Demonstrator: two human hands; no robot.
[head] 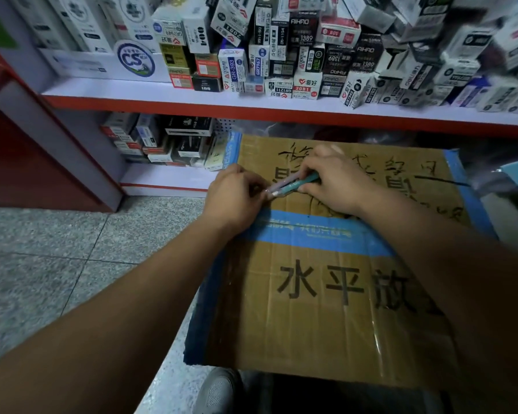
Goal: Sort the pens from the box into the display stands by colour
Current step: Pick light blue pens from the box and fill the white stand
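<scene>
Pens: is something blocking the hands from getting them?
No, nothing. The right hand grips the pens and the left hand pinches their ends, above the closed box. No display stand is in view, so that way cannot be judged.

Light is dim and flat, falling from overhead. The white upper shelf (pixel 132 91) catches most of it, while the lower shelf (pixel 162 176) beneath sits in shadow. The cardboard box (pixel 311 318) looks dull, with a faint sheen on its clear tape low on the right. The bottom edge sinks almost to black. The wide lens bows the shelf line, and the stacked packets (pixel 461 70) at top right smear into blur. The pens (pixel 293 184) between the left hand (pixel 237 195) and right hand (pixel 334 180) are soft, their print unreadable.
</scene>
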